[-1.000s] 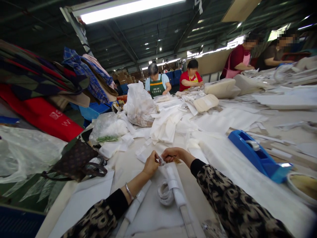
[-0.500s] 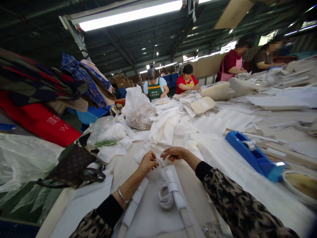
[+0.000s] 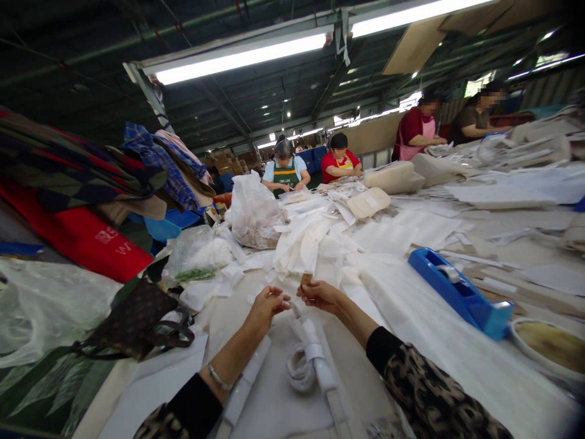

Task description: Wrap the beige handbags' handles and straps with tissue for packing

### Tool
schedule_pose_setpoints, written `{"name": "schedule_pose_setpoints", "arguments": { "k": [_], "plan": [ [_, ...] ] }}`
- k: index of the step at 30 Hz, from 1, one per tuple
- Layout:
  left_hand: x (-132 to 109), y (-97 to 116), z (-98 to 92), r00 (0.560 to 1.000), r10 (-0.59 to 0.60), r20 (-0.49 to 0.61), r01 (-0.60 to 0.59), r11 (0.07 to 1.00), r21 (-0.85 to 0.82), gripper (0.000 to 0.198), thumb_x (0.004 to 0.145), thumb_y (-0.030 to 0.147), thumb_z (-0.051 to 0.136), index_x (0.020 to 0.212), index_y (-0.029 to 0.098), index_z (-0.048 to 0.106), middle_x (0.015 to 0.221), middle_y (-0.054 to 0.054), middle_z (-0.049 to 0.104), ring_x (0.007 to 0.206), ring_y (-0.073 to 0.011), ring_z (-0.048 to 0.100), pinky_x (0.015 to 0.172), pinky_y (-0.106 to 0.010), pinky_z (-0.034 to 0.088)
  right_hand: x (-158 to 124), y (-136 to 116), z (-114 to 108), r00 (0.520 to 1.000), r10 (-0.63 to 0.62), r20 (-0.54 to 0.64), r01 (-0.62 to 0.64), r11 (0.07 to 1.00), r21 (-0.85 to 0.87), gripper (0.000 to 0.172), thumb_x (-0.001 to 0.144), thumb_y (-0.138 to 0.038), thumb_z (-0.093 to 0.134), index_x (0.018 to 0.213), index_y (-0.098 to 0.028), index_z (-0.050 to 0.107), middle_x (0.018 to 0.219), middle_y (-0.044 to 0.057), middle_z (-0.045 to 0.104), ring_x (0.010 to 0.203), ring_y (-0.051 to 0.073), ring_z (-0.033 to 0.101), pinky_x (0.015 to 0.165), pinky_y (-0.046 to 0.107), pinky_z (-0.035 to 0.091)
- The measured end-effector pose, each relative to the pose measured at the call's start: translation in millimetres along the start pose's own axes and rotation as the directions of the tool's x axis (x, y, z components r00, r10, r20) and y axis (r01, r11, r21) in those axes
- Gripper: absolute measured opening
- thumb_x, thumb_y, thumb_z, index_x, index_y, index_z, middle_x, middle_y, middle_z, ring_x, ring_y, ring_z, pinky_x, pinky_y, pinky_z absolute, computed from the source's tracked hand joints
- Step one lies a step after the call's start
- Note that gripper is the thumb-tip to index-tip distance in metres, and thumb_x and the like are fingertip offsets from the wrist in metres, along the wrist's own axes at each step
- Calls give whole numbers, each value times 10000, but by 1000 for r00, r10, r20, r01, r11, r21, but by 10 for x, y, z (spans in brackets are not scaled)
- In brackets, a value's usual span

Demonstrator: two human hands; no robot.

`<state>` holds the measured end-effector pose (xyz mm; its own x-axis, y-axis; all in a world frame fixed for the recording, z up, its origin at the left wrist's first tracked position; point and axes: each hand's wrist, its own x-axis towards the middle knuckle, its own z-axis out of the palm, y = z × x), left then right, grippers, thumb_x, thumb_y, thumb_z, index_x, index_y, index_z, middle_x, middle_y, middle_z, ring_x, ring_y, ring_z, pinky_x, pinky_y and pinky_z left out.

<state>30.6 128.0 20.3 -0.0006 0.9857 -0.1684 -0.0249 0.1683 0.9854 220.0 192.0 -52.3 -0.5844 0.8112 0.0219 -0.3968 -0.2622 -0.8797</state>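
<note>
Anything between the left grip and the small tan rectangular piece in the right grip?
Nothing visible: only a narrow gap separates the left grip from that piece, held in the right grip. The white coil lies lower.

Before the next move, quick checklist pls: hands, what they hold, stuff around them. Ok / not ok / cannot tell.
1. Right hand has a hold: ok, it pinches a small tan piece.
2. Left hand has a hold: cannot tell; its fingers are curled near a pale strip, and any grip is too small to make out.
3. Hands apart: ok, a small gap shows between the fingertips.
4. White coil clear of both hands: ok, it lies nearer the wearer.
5. Left forearm clear of the left wrapped strap: cannot tell, they overlap in view.
6. Blue tape dispenser clear of the right hand: ok, it sits off to the right.
</note>
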Motion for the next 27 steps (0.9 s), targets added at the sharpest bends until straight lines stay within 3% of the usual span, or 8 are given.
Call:
{"name": "schedule_pose_setpoints", "arguments": {
  "k": [3, 11, 17, 19, 21, 24, 25, 27],
  "plan": [
    [-49, 20, -3, 998, -58, 6, 58, 997, -54, 352, 681, 202, 737, 942, 165, 505, 886, -78, 720, 569, -105, 640, 678, -266, 521, -42, 52, 28, 1000, -1, 16, 3, 993, -119, 424, 710, -516, 737, 861, -132, 641, 724, 30, 646, 511, 61, 437, 490, 201, 343],
    [-91, 111, -58, 990, -122, -69, 116, 990, -85, 396, 724, 152, 698, 1050, 169, 474, 845, -59, 689, 662, -141, 685, 682, -267, 541, 20, 55, 260, 998, -53, -36, 29, 874, -485, 374, 647, -473, 728, 597, -152, 543, 516, -59, 454, 491, 64, 362, 492, 219, 245],
    [-117, 207, 58, 997, -72, -40, 76, 992, 103, 405, 731, 152, 637, 1111, 163, 500, 920, -87, 688, 831, -223, 697, 792, -356, 530, 83, -32, 423, 988, -121, -100, 13, 699, -715, 240, 552, -293, 769, 477, -160, 584, 419, -55, 458, 512, 97, 436, 538, 235, 281],
    [-142, 258, 107, 1000, 26, -7, -23, 963, 268, 393, 703, 118, 641, 1084, 186, 573, 995, -78, 679, 956, -240, 658, 866, -368, 492, 70, -37, 461, 981, -158, -111, 23, 667, -745, 179, 558, -250, 755, 483, -165, 617, 425, -42, 499, 542, 115, 485, 557, 236, 307],
    [-155, 321, 112, 972, 235, 26, -201, 767, 610, 384, 697, 112, 644, 1066, 217, 622, 1128, -77, 640, 1143, -266, 551, 943, -379, 429, 44, -28, 471, 978, -178, -107, 40, 667, -744, 94, 586, -216, 718, 536, -165, 657, 484, -29, 576, 560, 124, 530, 565, 230, 345],
    [-136, 423, 43, 921, 336, 196, -288, 249, 925, 194, 697, 143, 649, 884, 191, 665, 1029, -84, 646, 1095, -292, 536, 871, -379, 425, -13, -12, 441, 980, -186, -77, 78, 702, -708, 77, 635, -206, 674, 675, -145, 696, 611, -2, 670, 575, 132, 588, 570, 227, 417],
    [-122, 454, 15, 928, 289, 233, -295, 193, 936, 91, 695, 143, 644, 779, 178, 655, 897, -71, 652, 989, -278, 573, 814, -358, 434, -37, -13, 425, 978, -196, -69, 94, 713, -695, 116, 644, -203, 668, 733, -136, 702, 654, 8, 686, 581, 134, 598, 574, 231, 437],
    [-93, 508, -22, 926, 210, 312, -354, 206, 912, 75, 722, 142, 607, 654, 173, 612, 700, -29, 612, 804, -223, 592, 737, -309, 431, -88, -21, 396, 968, -242, -62, 137, 721, -679, 256, 625, -180, 690, 876, -133, 706, 787, 29, 711, 628, 135, 607, 600, 241, 464]
  ]
}}
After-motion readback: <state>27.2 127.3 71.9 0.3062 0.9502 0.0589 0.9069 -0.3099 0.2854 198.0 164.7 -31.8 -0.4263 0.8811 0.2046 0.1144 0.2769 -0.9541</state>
